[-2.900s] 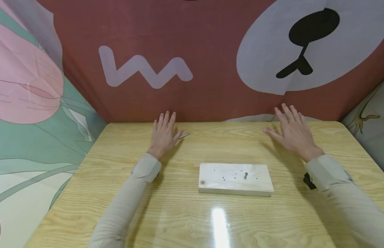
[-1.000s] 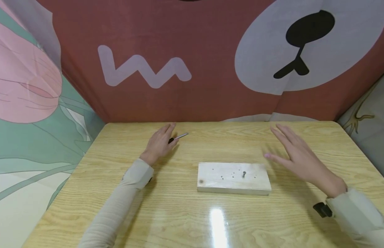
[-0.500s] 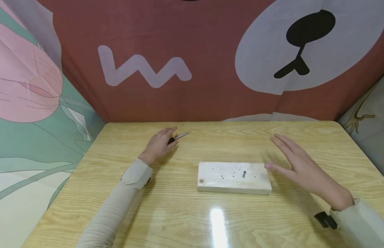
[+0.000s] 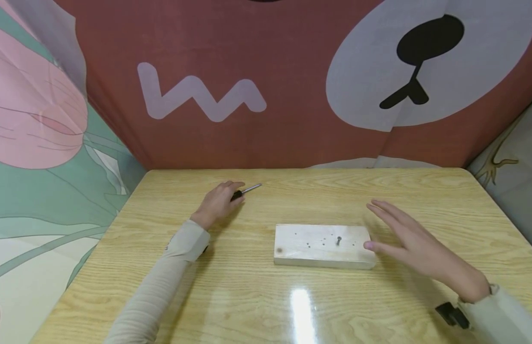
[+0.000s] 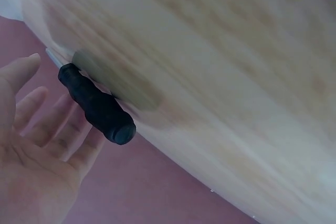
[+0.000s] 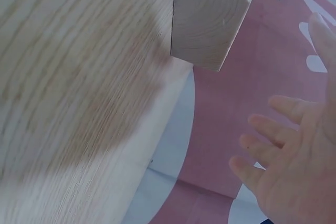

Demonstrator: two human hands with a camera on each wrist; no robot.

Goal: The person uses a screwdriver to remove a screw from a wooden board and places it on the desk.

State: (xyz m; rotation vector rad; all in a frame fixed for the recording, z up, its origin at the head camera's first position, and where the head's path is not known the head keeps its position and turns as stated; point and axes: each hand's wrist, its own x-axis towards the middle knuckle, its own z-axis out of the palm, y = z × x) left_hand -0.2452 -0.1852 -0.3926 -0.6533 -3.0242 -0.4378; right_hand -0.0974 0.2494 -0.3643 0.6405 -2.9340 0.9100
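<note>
A screwdriver (image 5: 97,103) with a black handle and thin metal shaft lies on the table at the back left. My left hand (image 4: 216,200) is over its handle, fingers loosely spread around it with a gap showing in the left wrist view. The pale wooden block (image 4: 309,246) lies flat near the middle, dotted with several small holes. A screw (image 4: 339,240) stands upright out of its top, right of centre. My right hand (image 4: 420,248) hovers at the block's right end with fingers extended, holding nothing; its thumb tip overlaps the block's edge in the head view.
The wood-grain table (image 4: 231,296) runs back to a red printed cloth (image 4: 292,138) hanging at its far edge. Patterned cloth also hangs on the left and right sides. A dark wrist device (image 4: 452,315) sits under the right sleeve.
My left hand has drawn back and down over the screwdriver's handle, leaving more of the tool in sight. My right hand has lowered toward the block's right end. The block stays put.
</note>
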